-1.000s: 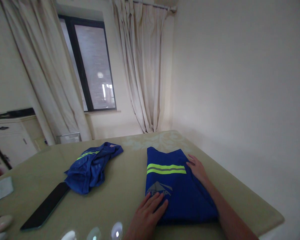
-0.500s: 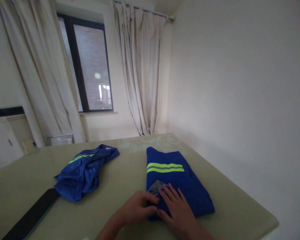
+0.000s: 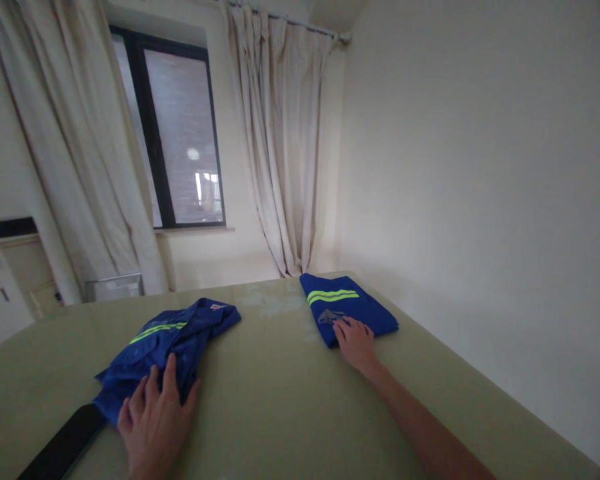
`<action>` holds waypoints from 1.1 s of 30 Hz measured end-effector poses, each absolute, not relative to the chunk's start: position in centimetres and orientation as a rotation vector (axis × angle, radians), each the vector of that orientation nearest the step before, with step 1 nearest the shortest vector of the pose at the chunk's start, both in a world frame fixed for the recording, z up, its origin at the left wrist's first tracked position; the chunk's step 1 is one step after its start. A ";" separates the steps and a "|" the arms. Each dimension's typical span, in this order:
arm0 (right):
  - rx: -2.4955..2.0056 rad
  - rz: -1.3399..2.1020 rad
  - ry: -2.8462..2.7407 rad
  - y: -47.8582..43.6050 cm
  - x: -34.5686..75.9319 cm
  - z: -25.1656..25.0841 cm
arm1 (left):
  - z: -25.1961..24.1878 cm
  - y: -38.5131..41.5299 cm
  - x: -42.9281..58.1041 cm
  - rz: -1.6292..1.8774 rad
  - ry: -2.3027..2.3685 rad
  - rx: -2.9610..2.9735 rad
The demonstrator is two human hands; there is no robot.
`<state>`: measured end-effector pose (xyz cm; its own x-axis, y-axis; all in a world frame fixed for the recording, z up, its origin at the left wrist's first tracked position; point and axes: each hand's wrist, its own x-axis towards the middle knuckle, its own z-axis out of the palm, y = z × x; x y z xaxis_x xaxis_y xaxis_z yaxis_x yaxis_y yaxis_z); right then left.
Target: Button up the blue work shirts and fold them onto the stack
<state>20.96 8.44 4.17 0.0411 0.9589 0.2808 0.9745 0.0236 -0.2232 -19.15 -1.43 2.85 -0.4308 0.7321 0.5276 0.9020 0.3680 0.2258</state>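
My left hand (image 3: 156, 419) open, my right hand (image 3: 356, 340) on folded blue cloth (image 3: 363, 312)

The folded blue cloth lies at the table's (image 3: 265, 407) far right; my right thumb is hidden, so I cannot tell whether I grip it. The left spreads over the crumpled blue garment (image 3: 153, 347). A black slab (image 3: 63, 443) beside it is cut off below.

Cannot read print (image 3: 329, 316) on folded garment (image 3: 371, 311) near counter's (image 3: 270, 413) right edge, nor see black slab's (image 3: 63, 443) cut-off end or beneath left hand (image 3: 157, 419).
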 end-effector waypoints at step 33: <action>-1.222 0.399 -1.652 3.4 18.6 4.3 | 4.9 -2.6 -15.1 -2.522 -2.301 -2.307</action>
